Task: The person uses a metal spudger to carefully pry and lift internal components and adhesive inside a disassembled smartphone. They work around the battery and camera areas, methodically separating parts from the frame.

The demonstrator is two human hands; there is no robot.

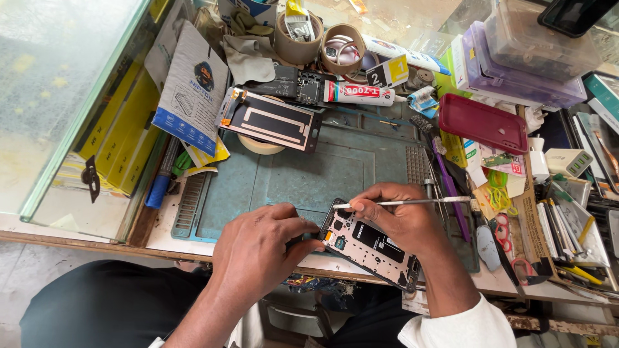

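Observation:
An opened phone [371, 248] with its back removed lies tilted at the near edge of a blue-grey work mat [309, 171], its inner frame and black battery showing. My left hand [258, 248] grips the phone's left end. My right hand [403, 216] rests over its upper edge and pinches a thin metal tool [412, 202], whose tip points left onto the phone's top corner [336, 207].
A detached phone screen panel [271, 120] lies at the mat's far side beside a glue tube [358, 93]. Tape rolls [296, 38] stand behind. A red phone cover [483, 122], plastic boxes [522, 58], a charger [567, 161] and loose tools [567, 238] crowd the right. A glass case [71, 96] stands left.

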